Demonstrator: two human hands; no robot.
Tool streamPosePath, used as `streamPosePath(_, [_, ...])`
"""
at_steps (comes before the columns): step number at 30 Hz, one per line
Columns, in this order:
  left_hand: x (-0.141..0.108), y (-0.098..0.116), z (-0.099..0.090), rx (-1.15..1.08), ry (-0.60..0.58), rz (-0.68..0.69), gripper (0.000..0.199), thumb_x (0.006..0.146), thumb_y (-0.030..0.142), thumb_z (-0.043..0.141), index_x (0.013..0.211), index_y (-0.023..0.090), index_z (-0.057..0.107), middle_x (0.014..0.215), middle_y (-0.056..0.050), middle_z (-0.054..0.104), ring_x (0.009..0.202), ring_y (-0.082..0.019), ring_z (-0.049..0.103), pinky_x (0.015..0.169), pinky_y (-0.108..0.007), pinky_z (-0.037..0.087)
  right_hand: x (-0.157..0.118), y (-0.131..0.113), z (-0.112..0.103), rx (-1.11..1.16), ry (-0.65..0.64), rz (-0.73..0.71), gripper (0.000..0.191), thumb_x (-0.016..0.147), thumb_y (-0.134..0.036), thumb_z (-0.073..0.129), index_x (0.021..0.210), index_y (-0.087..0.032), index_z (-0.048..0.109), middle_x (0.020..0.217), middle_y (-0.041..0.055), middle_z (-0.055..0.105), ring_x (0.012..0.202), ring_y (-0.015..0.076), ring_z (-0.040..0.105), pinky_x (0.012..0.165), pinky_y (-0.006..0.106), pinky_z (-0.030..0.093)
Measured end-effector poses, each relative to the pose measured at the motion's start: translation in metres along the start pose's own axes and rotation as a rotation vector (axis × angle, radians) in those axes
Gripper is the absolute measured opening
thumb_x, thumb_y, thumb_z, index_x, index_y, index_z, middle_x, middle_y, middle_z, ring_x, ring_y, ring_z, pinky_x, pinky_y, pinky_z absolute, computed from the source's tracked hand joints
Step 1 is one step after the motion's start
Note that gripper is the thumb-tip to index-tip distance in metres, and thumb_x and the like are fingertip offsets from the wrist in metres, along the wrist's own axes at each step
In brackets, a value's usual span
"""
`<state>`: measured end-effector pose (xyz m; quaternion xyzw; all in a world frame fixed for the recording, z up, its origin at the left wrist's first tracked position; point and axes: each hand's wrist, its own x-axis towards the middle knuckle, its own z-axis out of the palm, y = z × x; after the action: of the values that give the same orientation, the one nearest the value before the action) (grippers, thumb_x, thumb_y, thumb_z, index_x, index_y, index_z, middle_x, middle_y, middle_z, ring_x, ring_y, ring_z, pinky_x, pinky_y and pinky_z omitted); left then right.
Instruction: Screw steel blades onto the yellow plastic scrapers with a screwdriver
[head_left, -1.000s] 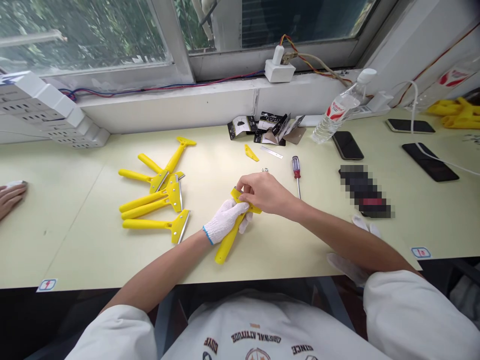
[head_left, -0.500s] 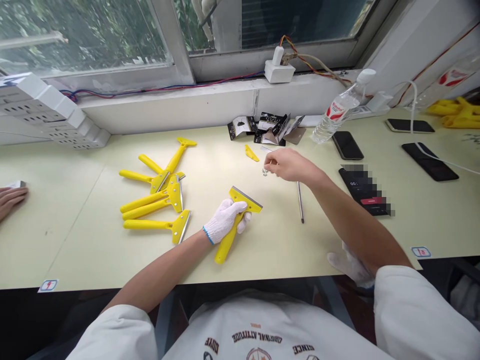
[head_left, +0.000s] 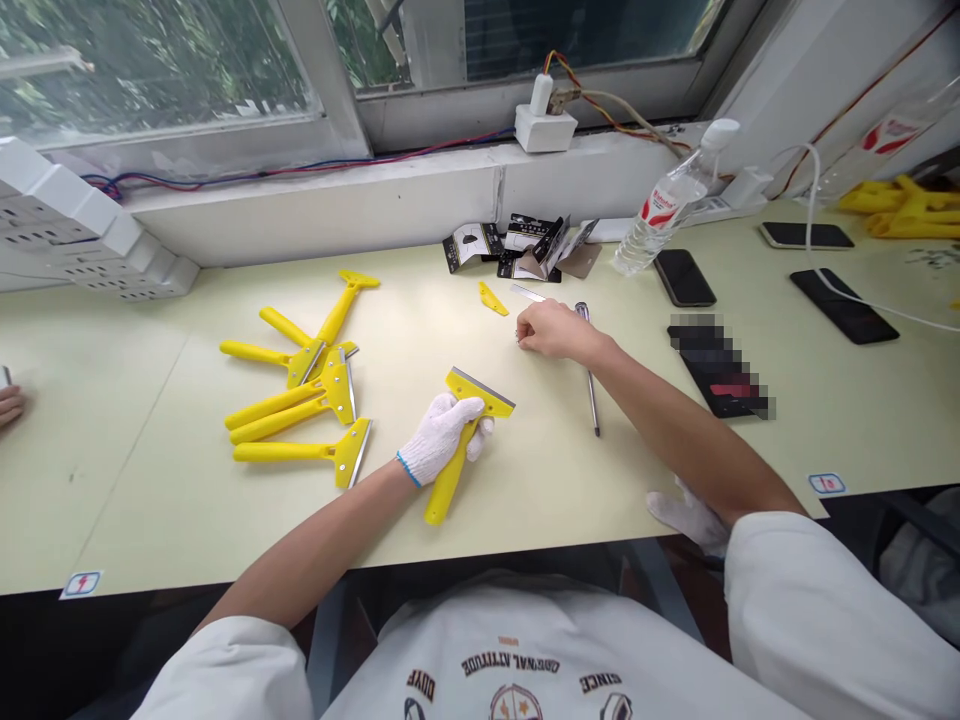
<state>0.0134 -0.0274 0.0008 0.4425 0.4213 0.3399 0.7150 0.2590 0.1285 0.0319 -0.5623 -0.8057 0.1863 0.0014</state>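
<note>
My left hand (head_left: 442, 435), in a white knit glove, is closed round the neck of a yellow scraper (head_left: 448, 485) whose blade points up and away. Bare and bent at the fingertips, my right hand (head_left: 551, 329) is down at the table by a few tiny screws (head_left: 517, 338); the fingers mostly cover them, and what they pinch is too small to make out. Beyond it lie a yellow blade cover piece (head_left: 493, 298) and a thin loose blade (head_left: 527, 292). A screwdriver (head_left: 592, 385) rests just right of that hand, partly beneath the wrist.
Several yellow scrapers (head_left: 281, 452) lie in a group at left. Black packaging cards (head_left: 472, 246), a water bottle (head_left: 660, 215) and phones (head_left: 684, 278) stand or lie along the back and right. A spare white glove (head_left: 686, 515) is at the front edge. Another person's hand (head_left: 10, 403) shows far left.
My right hand has lowered onto the screws, now mostly covered, and uncovered the screwdriver's handle. My left hand keeps its hold on the scraper. The whole view has shifted slightly.
</note>
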Motion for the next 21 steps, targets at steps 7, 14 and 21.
streamPosePath(7, [0.001,-0.001,0.001,0.009,0.046,0.004,0.04,0.099,0.046,0.061,0.075,0.016,0.07,0.054,-0.002,0.06,0.044,-0.013,0.051,0.054,-0.027,0.045,-0.011,-0.012,-0.011,-0.153,-0.101,-0.011,0.018,0.094,-0.02,0.062,0.077,-0.018,0.064,0.096,0.0161,0.075,0.087,0.0277,0.067,0.066,0.036,0.034])
streamPosePath(14, [-0.001,0.004,0.006,0.085,0.095,0.019,0.042,0.1,0.047,0.058,0.073,0.017,0.069,0.049,-0.002,0.057,0.044,-0.014,0.052,0.056,-0.028,0.043,-0.061,-0.063,-0.041,0.197,-0.255,-0.371,0.013,0.099,-0.024,0.062,0.086,-0.021,0.064,0.092,0.0037,0.074,0.076,0.018,0.061,0.066,0.033,0.037])
streamPosePath(21, [-0.002,0.006,0.009,0.168,0.116,0.047,0.046,0.102,0.047,0.055,0.071,0.017,0.068,0.048,-0.001,0.056,0.046,-0.014,0.052,0.057,-0.028,0.042,-0.075,-0.087,-0.016,0.005,-0.236,-0.434,0.018,0.103,-0.024,0.055,0.086,-0.02,0.059,0.1,0.0084,0.073,0.085,0.0219,0.062,0.069,0.035,0.034])
